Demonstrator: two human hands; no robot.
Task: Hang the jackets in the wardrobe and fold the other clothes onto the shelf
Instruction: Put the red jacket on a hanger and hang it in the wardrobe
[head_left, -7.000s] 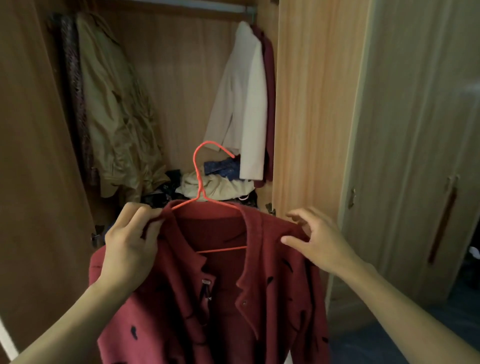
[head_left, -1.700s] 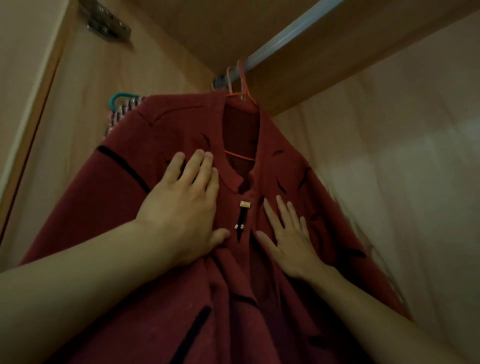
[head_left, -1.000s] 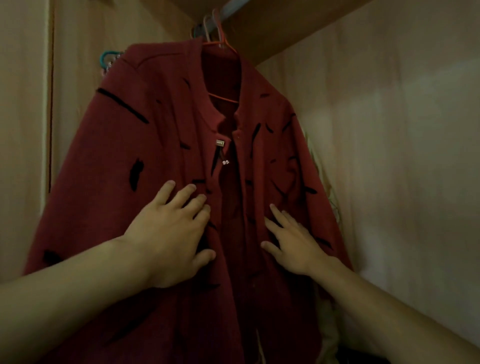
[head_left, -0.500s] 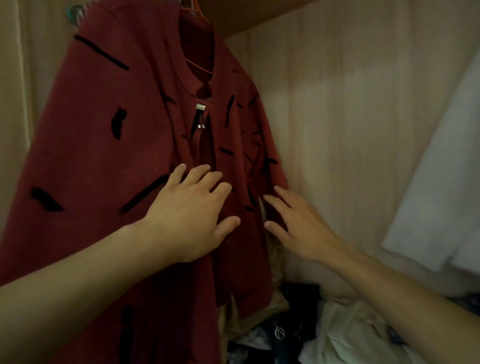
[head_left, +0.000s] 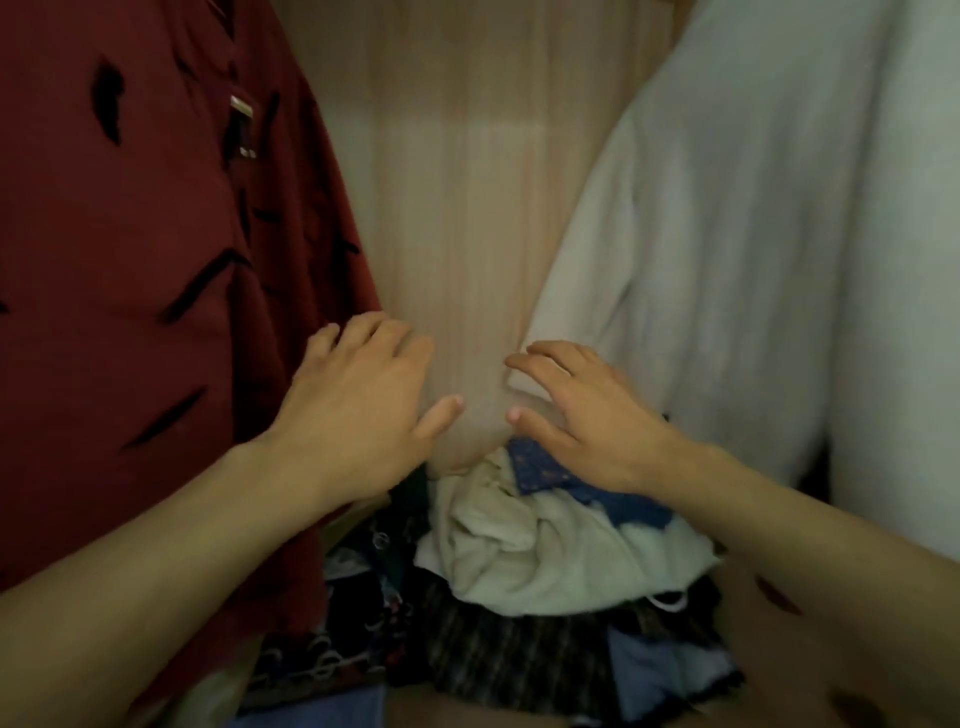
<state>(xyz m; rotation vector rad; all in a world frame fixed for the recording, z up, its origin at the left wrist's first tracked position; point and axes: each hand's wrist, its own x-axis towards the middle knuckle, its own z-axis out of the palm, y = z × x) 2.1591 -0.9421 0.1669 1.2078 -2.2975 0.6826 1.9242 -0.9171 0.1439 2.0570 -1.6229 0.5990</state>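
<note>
Both hands off red jacket (head_left: 130, 312) now, left hand (head_left: 358, 410), right hand (head_left: 592, 415) (fingers spread, empty), above wardrobe's clothes pile (head_left: 519, 571)

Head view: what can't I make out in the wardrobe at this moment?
- Red jacket: hanger and rail cut off by the top edge.
- White jacket: top and right side cut off by the frame.
- Clothes pile: dim and tangled; separate garments indistinct, partly hidden by both arms.
- Left hand, right hand: contact with anything unclear.
</note>
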